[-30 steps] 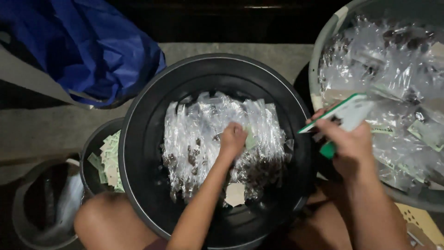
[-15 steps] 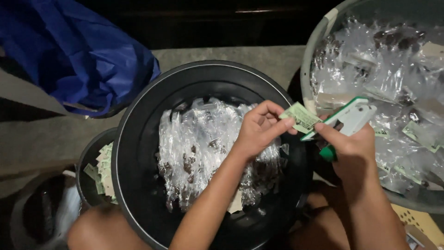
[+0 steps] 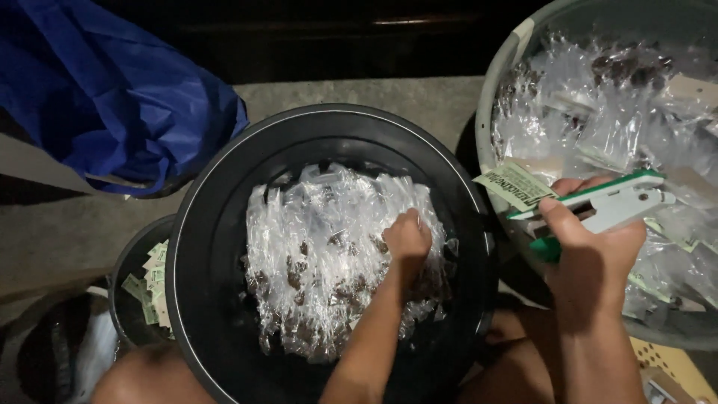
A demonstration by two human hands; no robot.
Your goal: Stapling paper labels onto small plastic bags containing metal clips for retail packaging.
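The left hand [image 3: 407, 238] reaches down into the large round black plastic tub [image 3: 217, 224], its fingers curled closed onto the heap of small clear plastic packets with dark contents [image 3: 329, 262] that fills the tub's middle; whether it pinches one single packet cannot be told; the right hand [image 3: 591, 251] is up at the tub's right rim, wrapped firmly around a green and white handheld stapler [image 3: 606, 206], thumb laid along the top; a small pale green printed paper label [image 3: 514, 185] sticks out at the stapler's left end, tilted, just above the tub's edge; behind the right hand stands a large grey round basin [image 3: 490, 112] piled with more clear packets [image 3: 598, 112], some with labels on them; a smaller dark bucket [image 3: 123, 299] holding loose green paper labels [image 3: 153, 280] sits touching the tub's left side; a crumpled blue plastic bag [image 3: 112, 90] lies on the concrete floor [image 3: 359, 93] at the upper left.
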